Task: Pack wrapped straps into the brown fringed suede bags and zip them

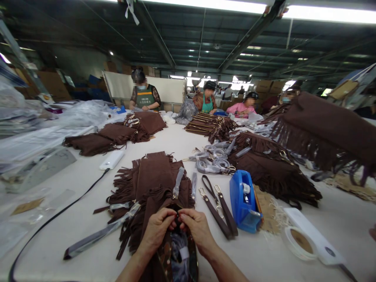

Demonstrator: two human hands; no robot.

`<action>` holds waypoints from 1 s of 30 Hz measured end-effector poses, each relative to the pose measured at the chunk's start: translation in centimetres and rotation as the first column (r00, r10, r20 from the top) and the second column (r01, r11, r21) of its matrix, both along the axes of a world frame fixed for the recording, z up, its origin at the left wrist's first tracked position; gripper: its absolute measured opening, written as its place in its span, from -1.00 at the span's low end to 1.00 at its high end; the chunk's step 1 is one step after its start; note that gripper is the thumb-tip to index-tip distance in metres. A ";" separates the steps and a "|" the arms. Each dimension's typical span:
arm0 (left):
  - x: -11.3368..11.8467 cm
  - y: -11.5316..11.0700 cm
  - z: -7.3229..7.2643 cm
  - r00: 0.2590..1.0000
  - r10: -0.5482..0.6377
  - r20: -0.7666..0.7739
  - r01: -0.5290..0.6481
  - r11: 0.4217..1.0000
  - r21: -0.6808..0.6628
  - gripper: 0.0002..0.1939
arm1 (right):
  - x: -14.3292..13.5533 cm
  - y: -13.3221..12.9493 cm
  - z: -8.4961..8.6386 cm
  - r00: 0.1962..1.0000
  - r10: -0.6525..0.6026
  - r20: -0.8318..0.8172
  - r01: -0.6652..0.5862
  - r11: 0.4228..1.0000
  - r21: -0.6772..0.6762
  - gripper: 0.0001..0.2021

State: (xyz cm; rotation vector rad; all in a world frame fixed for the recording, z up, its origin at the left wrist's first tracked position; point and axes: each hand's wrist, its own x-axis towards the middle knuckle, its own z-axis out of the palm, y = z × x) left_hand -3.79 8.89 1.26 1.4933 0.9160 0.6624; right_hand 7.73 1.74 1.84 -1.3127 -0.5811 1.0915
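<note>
My left hand (159, 228) and my right hand (197, 228) meet at the near front of the table, fingertips pinched together on the far end of the opening of a dark brown fringed bag (164, 256). The small part between the fingertips is too dark to make out. Inside the gaping bag lies a plastic-wrapped coiled strap (179, 254). Just beyond my hands, more brown fringed bags (154, 172) lie flat, with plastic-wrapped straps (102, 232) on and beside them. Brown straps with gold clasps (219, 207) lie right of my right hand.
A blue tape dispenser (242, 199), a white tape roll (299, 243) and a white device (314, 235) are on the right. Bag piles (273, 168) lie beyond. A black cable (58, 215) crosses the left side. Co-workers (145, 96) sit at the far end.
</note>
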 end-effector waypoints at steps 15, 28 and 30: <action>0.2 -0.1 -0.5 0.991 -0.080 -0.108 0.090 0.992 0.091 -0.81 | -0.2 0.2 -0.7 0.996 -0.042 0.073 0.045 0.998 -0.039 -0.84; 0.3 -0.4 -0.4 0.980 -0.095 -0.173 0.130 0.970 0.203 -0.82 | -0.3 0.2 -1.4 0.950 -0.014 0.312 0.025 0.999 -0.032 -0.87; 0.3 -0.4 -0.5 0.979 -0.096 -0.180 0.135 0.967 0.214 -0.83 | -0.3 0.2 -1.6 0.935 -0.002 0.354 0.018 0.999 -0.042 -0.89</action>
